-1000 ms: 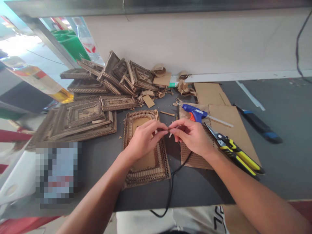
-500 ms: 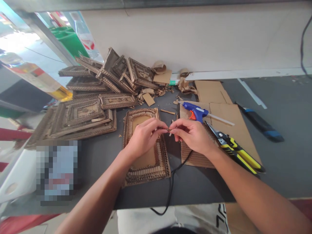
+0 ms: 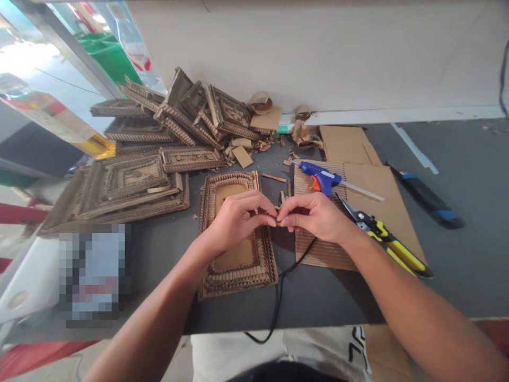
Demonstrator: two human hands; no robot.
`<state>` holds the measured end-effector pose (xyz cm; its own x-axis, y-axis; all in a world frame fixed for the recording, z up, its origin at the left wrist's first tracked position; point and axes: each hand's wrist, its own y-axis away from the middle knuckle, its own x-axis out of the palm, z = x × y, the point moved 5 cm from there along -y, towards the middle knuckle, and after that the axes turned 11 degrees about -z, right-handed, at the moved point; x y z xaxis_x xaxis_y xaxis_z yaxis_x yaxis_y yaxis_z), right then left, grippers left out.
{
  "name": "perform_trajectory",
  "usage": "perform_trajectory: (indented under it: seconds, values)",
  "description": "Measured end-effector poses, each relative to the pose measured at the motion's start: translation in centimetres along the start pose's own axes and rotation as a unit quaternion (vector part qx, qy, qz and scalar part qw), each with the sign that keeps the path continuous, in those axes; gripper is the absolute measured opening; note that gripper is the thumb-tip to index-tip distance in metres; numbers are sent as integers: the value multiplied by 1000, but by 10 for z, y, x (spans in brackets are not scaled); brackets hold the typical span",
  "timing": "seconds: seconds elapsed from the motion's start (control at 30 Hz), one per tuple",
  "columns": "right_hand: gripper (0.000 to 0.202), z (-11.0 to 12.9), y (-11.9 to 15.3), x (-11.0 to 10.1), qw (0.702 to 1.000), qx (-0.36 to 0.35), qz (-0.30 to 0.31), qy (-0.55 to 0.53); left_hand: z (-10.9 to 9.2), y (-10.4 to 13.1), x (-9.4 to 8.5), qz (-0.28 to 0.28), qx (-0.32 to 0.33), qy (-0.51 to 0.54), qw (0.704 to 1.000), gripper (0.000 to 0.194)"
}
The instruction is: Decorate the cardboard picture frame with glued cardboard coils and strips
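Observation:
My left hand (image 3: 238, 220) is above the right part of a corrugated cardboard frame (image 3: 264, 254), its thumb and fingertips pinched. Fingertip to fingertip with it, my right hand (image 3: 314, 216) is pinched as well. A tiny brownish piece shows between the two pinches, mostly hidden by the fingers. Just behind my right hand lies a blue glue gun (image 3: 328, 180) with an orange trigger, on a corrugated cardboard sheet (image 3: 318, 254). Yellow and black shears (image 3: 387, 241) rest beside my right wrist.
Cardboard frames (image 3: 135, 175) are piled at the back left, with paper scraps (image 3: 304, 135) to their right. A black and blue cutter (image 3: 429, 199) lies at the right. A black cable (image 3: 280, 297) runs over the table's front edge. A bottle (image 3: 55, 119) stands at the left.
The view has shifted slightly, so the table items sit a little higher. Both hands stay pinched together, with the fingertips slightly lower relative to the table.

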<state>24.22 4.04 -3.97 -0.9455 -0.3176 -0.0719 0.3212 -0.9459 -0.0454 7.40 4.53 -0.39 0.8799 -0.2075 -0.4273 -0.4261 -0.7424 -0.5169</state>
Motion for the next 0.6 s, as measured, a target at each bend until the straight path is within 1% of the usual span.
perform_trajectory:
  seconds: [0.1,0.23,0.47,0.6]
  values:
    - [15,0,1,3,1000,5,5,-26,0,0,0,6,-19,16,1000,13]
    - [22,1,1,5,999,7,-7,-35,-1,0,-1,3,-24,17,1000,13]
    - [20,6,2,2,1000,0,-5,1,-6,-1,-2,14,-1,5,1000,7]
    - [19,8,2,1,1000,3,-29,-1,-6,-1,-3,13,-1,-3,1000,8]
